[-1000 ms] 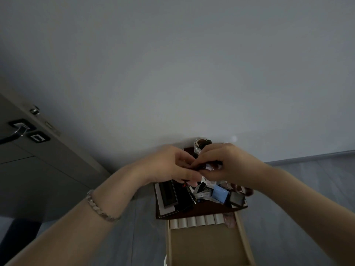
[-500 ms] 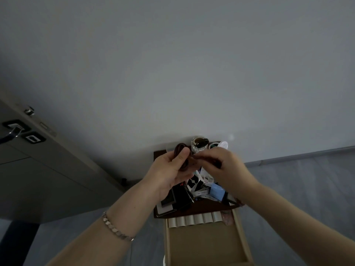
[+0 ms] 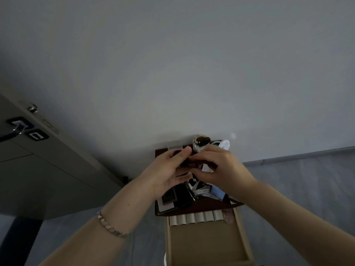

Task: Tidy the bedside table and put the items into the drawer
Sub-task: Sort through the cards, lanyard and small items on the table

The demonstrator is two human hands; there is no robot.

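1. Compared with half a second ago, the two hands have closed in on each other over the back edge of the bedside table (image 3: 203, 208), and the small dark item (image 3: 187, 163) that showed in the left palm is now mostly hidden by fingers
2. The left hand (image 3: 169, 169) curls round the item with the thumb laid over its top; the right hand (image 3: 222, 167) pinches its right end with bent fingertips
3. The item is held clear of the table top, just in front of the glass jar (image 3: 200, 144) at the back edge; what it is cannot be told
4. It is probably light and pliant, something to bunch up whole in one palm, not hold by a loose end
5. The jar is likely fragile and best gripped round its body
6. The drawer (image 3: 203, 242) stands open below the front edge, with a row of pale rolls (image 3: 196, 217) along its back; black boxes (image 3: 182, 194) lie near the table's front-left corner
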